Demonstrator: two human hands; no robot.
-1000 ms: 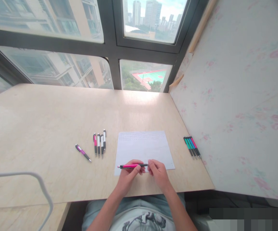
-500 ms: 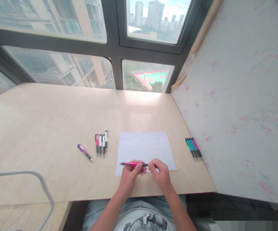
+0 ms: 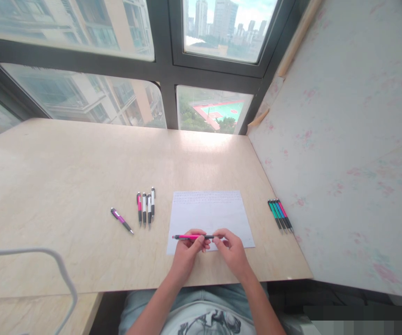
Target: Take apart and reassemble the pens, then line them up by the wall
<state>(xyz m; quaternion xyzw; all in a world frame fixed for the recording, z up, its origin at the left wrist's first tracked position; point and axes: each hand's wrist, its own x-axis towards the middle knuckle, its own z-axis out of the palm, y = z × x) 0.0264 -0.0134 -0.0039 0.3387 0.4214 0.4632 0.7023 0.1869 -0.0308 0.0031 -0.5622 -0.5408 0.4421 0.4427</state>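
The left hand [image 3: 186, 255] holds a slim pink pen [image 3: 191, 237], thumb closed over the smooth barrel; the pen lies crosswise over the near part of the paper [image 3: 209, 216], its dark grip toward the right. The right hand [image 3: 234, 252] has its fingers curled and narrow at the pen's tip; whether they grip it cannot be told. The paper is a flat white sheet with rows of fine writing along its far edge. The desk [image 3: 82, 163] is pale, with faint mottling and a light sheen. To the left lie a slanting purple pen [image 3: 119, 217] and a row of four rounded pens [image 3: 144, 204], one pink, three white. Slim pens [image 3: 278, 214] lie side by side near the floral-patterned wall [image 3: 343, 116].
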